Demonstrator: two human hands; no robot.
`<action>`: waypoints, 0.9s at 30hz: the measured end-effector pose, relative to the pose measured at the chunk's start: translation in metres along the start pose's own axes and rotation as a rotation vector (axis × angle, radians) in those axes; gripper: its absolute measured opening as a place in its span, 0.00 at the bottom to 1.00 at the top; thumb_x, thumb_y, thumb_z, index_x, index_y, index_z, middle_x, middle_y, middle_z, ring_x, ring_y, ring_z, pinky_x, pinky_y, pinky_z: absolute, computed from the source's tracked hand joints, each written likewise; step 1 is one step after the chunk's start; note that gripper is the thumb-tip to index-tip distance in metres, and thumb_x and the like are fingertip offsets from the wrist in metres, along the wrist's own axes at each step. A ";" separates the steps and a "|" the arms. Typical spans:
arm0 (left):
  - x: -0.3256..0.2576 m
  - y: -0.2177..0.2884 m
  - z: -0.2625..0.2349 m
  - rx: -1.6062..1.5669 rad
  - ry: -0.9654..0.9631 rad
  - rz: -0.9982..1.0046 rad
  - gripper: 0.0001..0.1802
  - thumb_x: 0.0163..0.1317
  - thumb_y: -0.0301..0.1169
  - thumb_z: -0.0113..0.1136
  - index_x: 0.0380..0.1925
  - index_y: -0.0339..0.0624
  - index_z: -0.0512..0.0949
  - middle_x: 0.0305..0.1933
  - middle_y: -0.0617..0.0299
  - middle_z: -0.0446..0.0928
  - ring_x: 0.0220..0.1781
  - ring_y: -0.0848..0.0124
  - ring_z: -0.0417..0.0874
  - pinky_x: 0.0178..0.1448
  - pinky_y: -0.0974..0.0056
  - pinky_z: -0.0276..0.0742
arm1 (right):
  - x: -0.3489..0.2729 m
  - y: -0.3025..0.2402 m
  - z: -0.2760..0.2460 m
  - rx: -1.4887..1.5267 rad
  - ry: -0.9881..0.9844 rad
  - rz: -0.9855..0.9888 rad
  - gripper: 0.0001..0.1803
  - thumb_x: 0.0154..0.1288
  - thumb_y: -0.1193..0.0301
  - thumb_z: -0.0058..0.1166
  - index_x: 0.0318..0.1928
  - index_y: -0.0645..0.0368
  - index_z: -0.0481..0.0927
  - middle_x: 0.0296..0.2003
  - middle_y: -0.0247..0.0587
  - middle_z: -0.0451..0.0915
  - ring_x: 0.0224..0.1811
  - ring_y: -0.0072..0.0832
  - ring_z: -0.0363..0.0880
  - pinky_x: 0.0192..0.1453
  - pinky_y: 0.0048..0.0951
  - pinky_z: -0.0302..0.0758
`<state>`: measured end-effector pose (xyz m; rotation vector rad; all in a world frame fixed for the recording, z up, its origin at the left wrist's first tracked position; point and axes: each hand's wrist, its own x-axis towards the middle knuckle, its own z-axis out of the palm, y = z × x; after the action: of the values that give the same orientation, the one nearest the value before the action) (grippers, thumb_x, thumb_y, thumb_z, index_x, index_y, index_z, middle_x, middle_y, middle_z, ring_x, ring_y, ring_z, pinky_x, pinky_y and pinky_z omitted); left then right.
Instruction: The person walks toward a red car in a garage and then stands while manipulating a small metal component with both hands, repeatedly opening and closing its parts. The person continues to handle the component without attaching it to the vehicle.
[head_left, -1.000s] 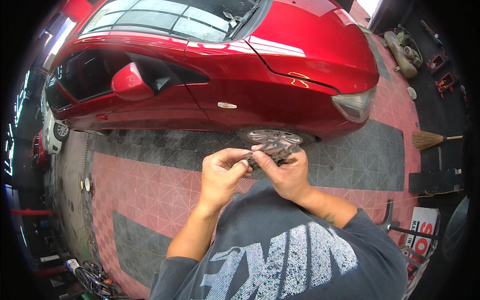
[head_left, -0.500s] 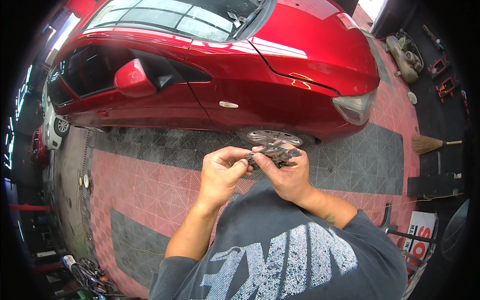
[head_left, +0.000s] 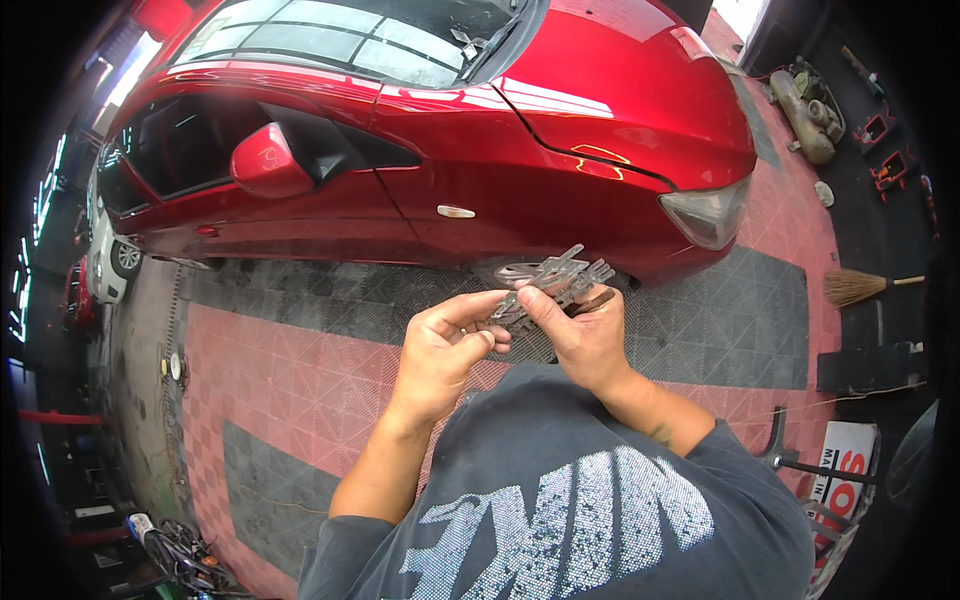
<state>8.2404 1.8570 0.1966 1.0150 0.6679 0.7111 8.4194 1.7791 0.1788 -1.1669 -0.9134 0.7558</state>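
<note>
A bundle of thin, see-through plastic pieces (head_left: 566,276) with jagged, comb-like ends is held up in front of my chest. My right hand (head_left: 592,345) is closed round it, with the thumb laid across the near face and the fingers behind. At the bundle's lower left edge, my left hand (head_left: 440,350) is closed, its index fingertip against the pieces and its thumb bent below; part of that grip is hidden. Beyond the hands stands a red car (head_left: 480,150), its front wheel (head_left: 515,272) partly covered by the bundle.
Red and dark grey tiles (head_left: 290,375) cover the floor. A straw broom (head_left: 855,288) and a tank-like compressor (head_left: 808,120) lie along the right side. A metal stand (head_left: 775,435) and a white box (head_left: 845,455) sit at lower right. A white car (head_left: 108,255) stands far left.
The bundle has tilted and risen, so more of its clear face shows. My right hand has turned slightly, and my left thumb has dropped a little away from the bundle.
</note>
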 end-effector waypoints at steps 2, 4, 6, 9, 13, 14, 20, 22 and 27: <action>0.000 0.003 -0.003 0.018 -0.003 -0.019 0.16 0.71 0.13 0.60 0.57 0.26 0.86 0.50 0.51 0.90 0.45 0.68 0.93 0.52 0.63 0.94 | -0.001 0.000 0.005 0.058 0.035 0.026 0.06 0.77 0.72 0.72 0.46 0.62 0.94 0.37 0.36 0.94 0.39 0.19 0.89 0.43 0.24 0.84; 0.000 0.001 -0.004 0.059 0.003 -0.012 0.15 0.71 0.13 0.62 0.56 0.27 0.86 0.48 0.51 0.90 0.44 0.68 0.93 0.51 0.63 0.94 | -0.005 -0.005 0.007 -0.003 0.032 -0.005 0.06 0.76 0.72 0.73 0.46 0.62 0.94 0.36 0.36 0.93 0.38 0.19 0.89 0.42 0.24 0.84; 0.000 -0.003 -0.004 0.129 0.019 0.021 0.14 0.72 0.15 0.63 0.56 0.27 0.86 0.46 0.52 0.90 0.43 0.69 0.93 0.50 0.63 0.93 | -0.007 -0.006 0.008 -0.044 0.026 -0.062 0.07 0.75 0.72 0.74 0.47 0.63 0.94 0.35 0.36 0.93 0.38 0.19 0.89 0.41 0.25 0.84; -0.002 -0.004 0.001 0.145 0.057 0.064 0.11 0.72 0.15 0.62 0.51 0.29 0.87 0.42 0.57 0.89 0.40 0.73 0.90 0.48 0.66 0.90 | -0.010 -0.004 0.009 -0.121 0.002 -0.179 0.08 0.73 0.72 0.76 0.47 0.63 0.95 0.34 0.39 0.92 0.35 0.21 0.90 0.38 0.26 0.83; -0.003 -0.023 0.005 0.201 0.153 0.195 0.10 0.71 0.14 0.59 0.46 0.30 0.87 0.40 0.59 0.89 0.38 0.75 0.89 0.45 0.69 0.87 | -0.013 -0.006 0.010 -0.333 -0.025 -0.415 0.09 0.68 0.72 0.79 0.46 0.62 0.95 0.33 0.43 0.91 0.30 0.28 0.90 0.34 0.28 0.84; -0.004 -0.025 0.006 0.220 0.168 0.235 0.10 0.70 0.13 0.58 0.45 0.30 0.86 0.39 0.59 0.89 0.38 0.75 0.88 0.45 0.69 0.87 | -0.014 -0.009 0.011 -0.355 -0.029 -0.435 0.09 0.68 0.72 0.79 0.46 0.62 0.95 0.33 0.43 0.91 0.30 0.28 0.90 0.34 0.28 0.84; -0.005 -0.015 0.013 0.181 0.129 0.157 0.17 0.71 0.12 0.55 0.54 0.29 0.86 0.48 0.54 0.90 0.41 0.72 0.90 0.47 0.66 0.90 | -0.007 0.002 0.004 -0.175 0.033 -0.287 0.07 0.74 0.72 0.75 0.45 0.64 0.94 0.36 0.40 0.93 0.36 0.21 0.90 0.39 0.26 0.83; -0.006 -0.006 0.010 0.110 0.075 0.073 0.22 0.71 0.13 0.57 0.64 0.28 0.85 0.54 0.52 0.89 0.43 0.70 0.91 0.49 0.64 0.92 | -0.005 -0.001 0.001 0.004 0.042 -0.048 0.07 0.75 0.72 0.73 0.46 0.64 0.93 0.37 0.38 0.93 0.38 0.21 0.90 0.42 0.26 0.84; -0.003 0.009 -0.004 0.242 0.025 0.027 0.17 0.73 0.21 0.70 0.61 0.29 0.86 0.47 0.56 0.90 0.39 0.75 0.88 0.45 0.68 0.88 | -0.009 -0.002 0.002 0.031 0.062 0.016 0.07 0.76 0.72 0.73 0.48 0.64 0.93 0.37 0.35 0.93 0.39 0.20 0.89 0.45 0.27 0.85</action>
<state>8.2333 1.8597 0.2039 1.2405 0.7768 0.6782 8.4138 1.7720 0.1793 -1.1656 -0.8391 0.7401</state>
